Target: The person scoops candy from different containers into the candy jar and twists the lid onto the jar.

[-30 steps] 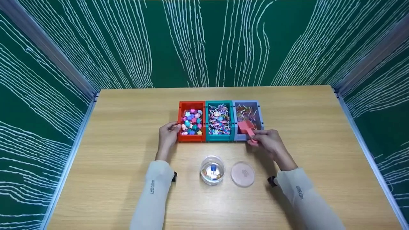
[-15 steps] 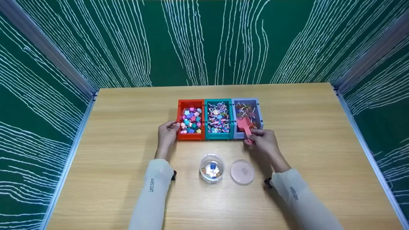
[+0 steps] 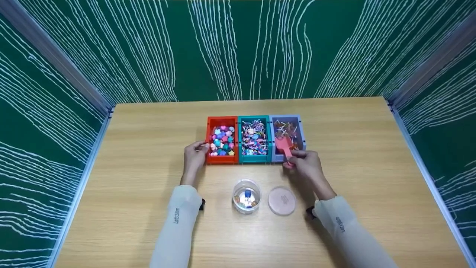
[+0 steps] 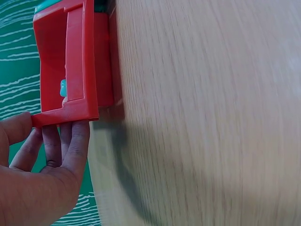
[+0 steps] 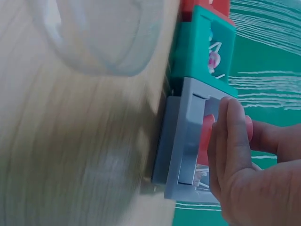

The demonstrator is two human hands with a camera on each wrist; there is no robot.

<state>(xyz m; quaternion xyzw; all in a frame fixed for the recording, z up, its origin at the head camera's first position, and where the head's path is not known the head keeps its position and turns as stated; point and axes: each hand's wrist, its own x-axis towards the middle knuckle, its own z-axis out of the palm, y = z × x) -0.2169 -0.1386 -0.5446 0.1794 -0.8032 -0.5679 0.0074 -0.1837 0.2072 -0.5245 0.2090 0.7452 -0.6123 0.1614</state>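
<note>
My left hand holds the left side of a red bin; in the left wrist view its thumb lies on the rim and the fingers press the outer wall. Star- and round-shaped colourful beads fill part of this bin. With my right hand I grip the handle of a small pink scoop. Its blade is inside the lavender-grey bin, among small lollipop-like pieces with white sticks. The right wrist view shows the fingers in front of much of the scoop.
Between the two outer bins stands a teal bin of similar colourful stick pieces. Nearer me is a clear round tub with a few small pieces inside. A round translucent lid lies to its right on the wooden table.
My right hand and the scoop have shifted slightly left, and the scoop's handle is more upright in the head view. The left hand keeps its hold on the red bin.
</note>
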